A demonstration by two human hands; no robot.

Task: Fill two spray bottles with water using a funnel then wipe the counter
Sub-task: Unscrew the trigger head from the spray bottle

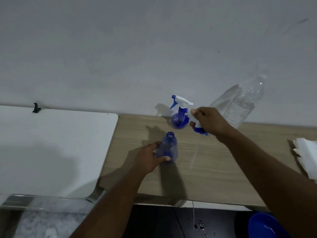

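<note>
A blue see-through spray bottle (169, 148) stands on the wooden counter (214, 169) with its neck uncapped. My left hand (149, 159) grips its body from the left. My right hand (208, 121) holds a white and blue spray head (197, 125), taken off and lifted above the counter. Behind it, near the wall, stands a second blue spray bottle (179, 117) with its white trigger head on. A large clear water bottle (243, 103) stands at the back right, partly filled. No funnel is in view.
A white table top (51, 148) adjoins the counter on the left. White paper towels (307, 155) lie at the counter's right edge. A blue bowl (267, 226) sits below on the dark floor, near some water drops. A plain wall runs along the back.
</note>
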